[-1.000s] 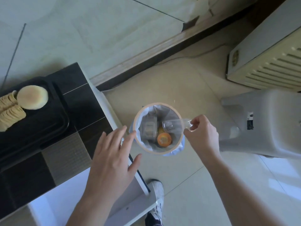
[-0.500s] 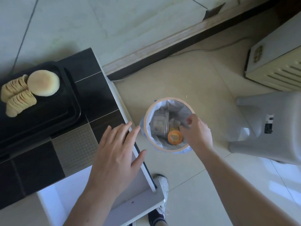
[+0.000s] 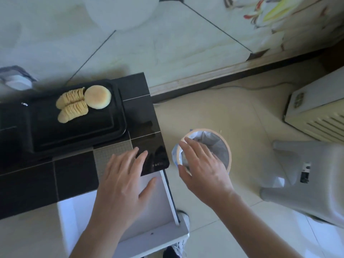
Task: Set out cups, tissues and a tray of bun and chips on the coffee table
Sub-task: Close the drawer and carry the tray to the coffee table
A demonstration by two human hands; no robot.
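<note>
A black tray [image 3: 78, 135] lies on the dark tiled coffee table [image 3: 137, 108]. On it sit a round pale bun [image 3: 98, 97] and two rows of stacked chips [image 3: 71, 105]. My left hand [image 3: 124, 185] hovers flat with spread fingers over the table's near right corner. My right hand [image 3: 202, 169] is over the small lined waste bin [image 3: 221, 146] on the floor, fingers straight and holding nothing. No cups or tissues show clearly.
A grey plastic stool [image 3: 307, 175] stands right of the bin. A cream radiator-like unit [image 3: 316, 112] is at the far right. A white lower shelf [image 3: 149, 216] juts out under the table corner. My shoe [image 3: 178, 246] is below it.
My right hand dropped the clear plastic fork into the bin and now comes up empty with fingers spread. The view swung left, showing more of the tray. My left hand stayed over the table corner.
</note>
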